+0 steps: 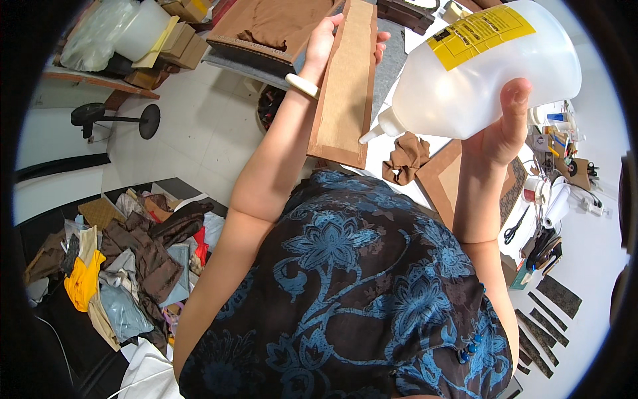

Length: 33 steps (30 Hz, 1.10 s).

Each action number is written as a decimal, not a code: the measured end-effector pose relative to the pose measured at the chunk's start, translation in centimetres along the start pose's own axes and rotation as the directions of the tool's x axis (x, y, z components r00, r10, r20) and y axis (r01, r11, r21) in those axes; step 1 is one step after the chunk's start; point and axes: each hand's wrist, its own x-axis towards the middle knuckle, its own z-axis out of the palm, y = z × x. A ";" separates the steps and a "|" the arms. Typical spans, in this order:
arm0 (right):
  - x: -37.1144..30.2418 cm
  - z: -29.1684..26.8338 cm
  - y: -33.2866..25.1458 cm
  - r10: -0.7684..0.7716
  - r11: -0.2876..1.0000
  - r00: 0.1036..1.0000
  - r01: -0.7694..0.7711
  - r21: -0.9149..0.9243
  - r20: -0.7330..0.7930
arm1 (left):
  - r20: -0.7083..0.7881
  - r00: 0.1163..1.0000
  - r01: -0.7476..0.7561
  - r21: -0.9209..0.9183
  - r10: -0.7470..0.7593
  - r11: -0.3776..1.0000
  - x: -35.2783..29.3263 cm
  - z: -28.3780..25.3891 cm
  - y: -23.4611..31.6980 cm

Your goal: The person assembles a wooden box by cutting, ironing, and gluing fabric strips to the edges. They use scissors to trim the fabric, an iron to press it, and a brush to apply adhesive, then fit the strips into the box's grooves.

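Note:
My left hand grips a long narrow board from behind, its fingertips showing past the right edge. The board's pale tan face is bordered by brown material along its edges. In my right hand is a large translucent squeeze bottle with a yellow label, tilted so that its nozzle points down and left. The nozzle tip meets the board's right edge near its lower end, though whether it touches cannot be made out. A crumpled brown cloth lies on the white table below the bottle.
A fabric-lined brown tray-like piece stands at the far left of the work area. Brown-edged panels, scissors and tools crowd the table's right. Heaped fabric scraps lie lower left; a black stand is beyond.

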 end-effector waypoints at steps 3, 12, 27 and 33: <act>0.4 0.2 0.0 -0.007 0.999 1.000 0.007 -0.035 0.000 | -0.014 1.000 0.001 0.002 -0.001 1.000 -0.3 0.2 0.3; 1.6 1.4 0.4 -0.109 0.985 0.992 0.099 -0.144 -0.058 | 0.020 0.999 0.029 0.034 -0.030 0.999 -0.6 0.3 0.6; 4.2 1.4 0.8 -0.183 0.949 0.982 0.166 -0.268 -0.040 | 0.515 0.852 0.343 -0.420 -0.091 0.840 0.6 -2.3 -0.5; 5.2 1.3 0.9 -0.230 0.933 0.973 0.210 -0.292 -0.034 | 0.389 0.915 0.241 -0.326 -0.102 0.914 0.7 -2.0 -0.7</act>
